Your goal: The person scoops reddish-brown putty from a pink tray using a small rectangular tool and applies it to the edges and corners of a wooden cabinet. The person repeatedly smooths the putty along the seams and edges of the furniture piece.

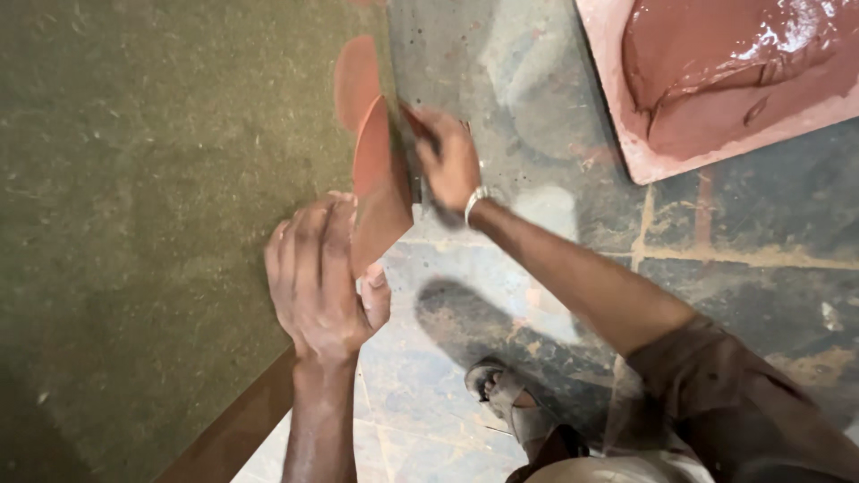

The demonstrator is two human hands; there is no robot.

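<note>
The left hand [320,282] is curled around the lower edge of a reddish-brown flat tool [378,188] held against the edge of the olive-green board [152,206], the right hand [450,161] pinches its upper side (fingertips smeared red), and beyond lies a tray [626,134] of wet red paste [716,63].

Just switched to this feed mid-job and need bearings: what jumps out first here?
The two hands meet at the edge of a large greenish-brown board: the left hand steadies a flat reddish scraper blade while the right hand grips a tool against it. At the upper right, a pink tray holding glossy red-brown paste sits on the stained floor.
</note>
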